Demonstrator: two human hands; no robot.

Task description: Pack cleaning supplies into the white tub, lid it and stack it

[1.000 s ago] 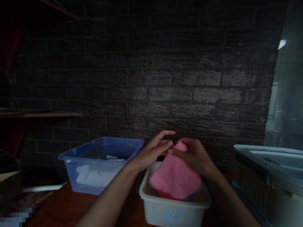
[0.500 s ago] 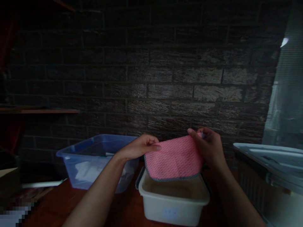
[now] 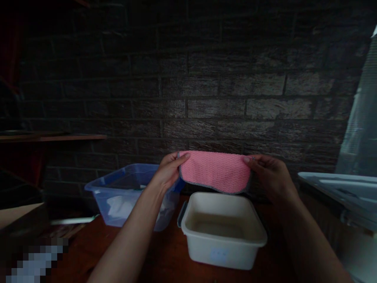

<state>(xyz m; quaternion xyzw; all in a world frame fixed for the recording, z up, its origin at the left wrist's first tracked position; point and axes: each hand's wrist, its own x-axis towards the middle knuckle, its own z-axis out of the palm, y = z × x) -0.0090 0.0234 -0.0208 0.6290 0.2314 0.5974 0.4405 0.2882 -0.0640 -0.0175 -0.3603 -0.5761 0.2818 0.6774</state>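
A pink textured cloth (image 3: 215,171) with a dark checked border is stretched between my two hands, hanging folded over. My left hand (image 3: 170,169) pinches its upper left corner, thumb in front. At the upper right corner my right hand (image 3: 269,173) grips it between thumb and fingers. Below and slightly nearer stands a white plastic tub (image 3: 224,239) without a lid, a dark handle on its left side and a pale label on its front. The cloth hangs above the tub's back rim, apart from it. Nothing shows inside the tub except its bare floor.
A translucent blue bin (image 3: 100,196) holding white items stands left, partly behind my left forearm. At right is a large container with a pale lid (image 3: 338,192). A cardboard box (image 3: 23,220) sits at far left, under a wooden shelf (image 3: 53,137). A dark brick wall (image 3: 206,86) rises behind.
Both hands have raised the cloth off the tub and drawn it level and taut along its top edge. More of the tub's inside now shows. The view has shifted slightly.
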